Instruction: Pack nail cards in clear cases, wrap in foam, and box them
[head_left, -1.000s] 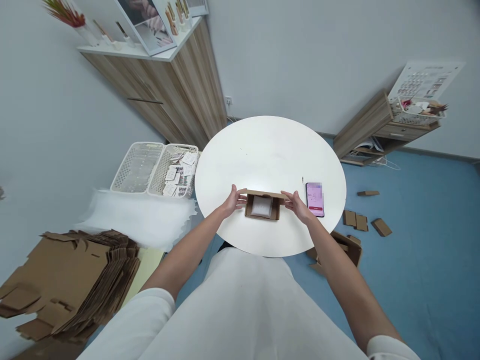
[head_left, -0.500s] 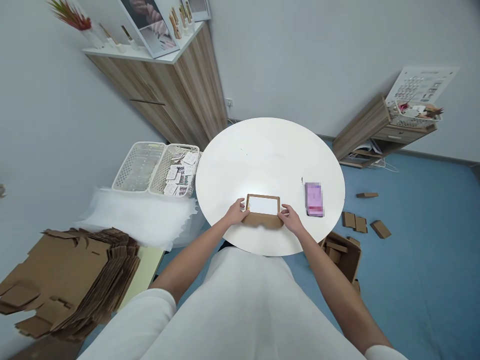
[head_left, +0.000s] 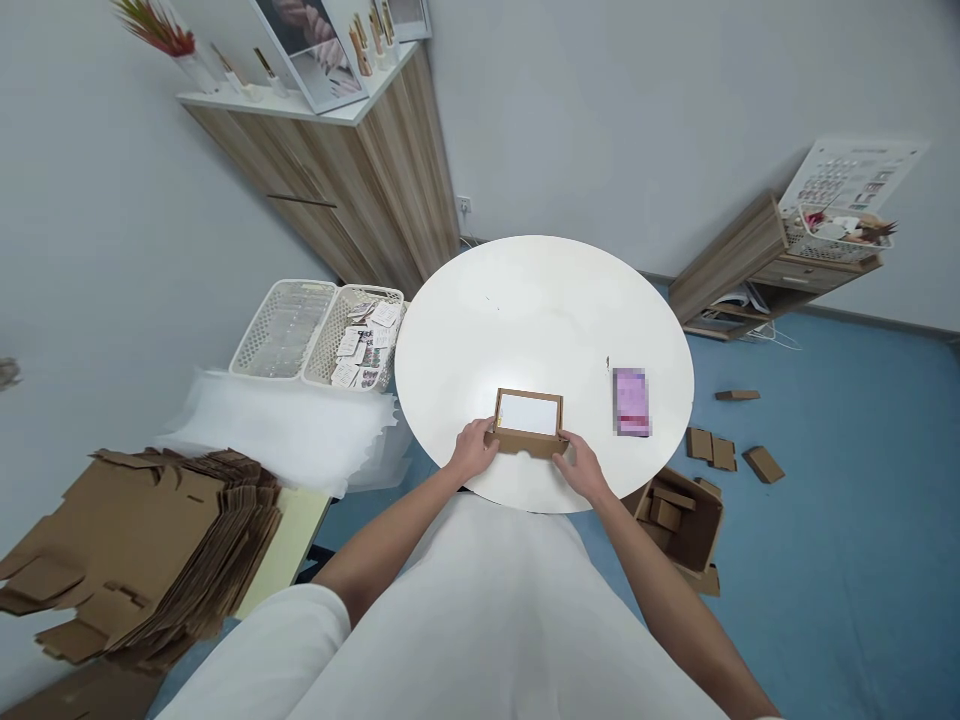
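Note:
A small brown cardboard box (head_left: 528,444) lies near the close edge of the round white table (head_left: 525,300), with a flat white item (head_left: 528,413) filling its top opening. Its front flap faces me and has a small notch in the middle. My left hand (head_left: 472,450) grips the box at its near left corner, thumb at the front. At the near right corner my right hand (head_left: 581,468) holds it, with fingers along the side and thumb by the flap. A pinkish-purple phone-shaped thing (head_left: 631,402), blurred out, lies to the right of the box.
Left of the table are a stack of flat cardboard blanks (head_left: 150,540), white foam sheets (head_left: 285,425), a basket of printed cards (head_left: 319,365) and a basket of clear pieces (head_left: 251,340). At right, an open carton (head_left: 701,540) holds small boxes; several boxes (head_left: 763,463) lie on the floor.
Both hands have shifted toward me along the box's sides to its near corners. The front flap shows shorter than before. The whole view has moved slightly.

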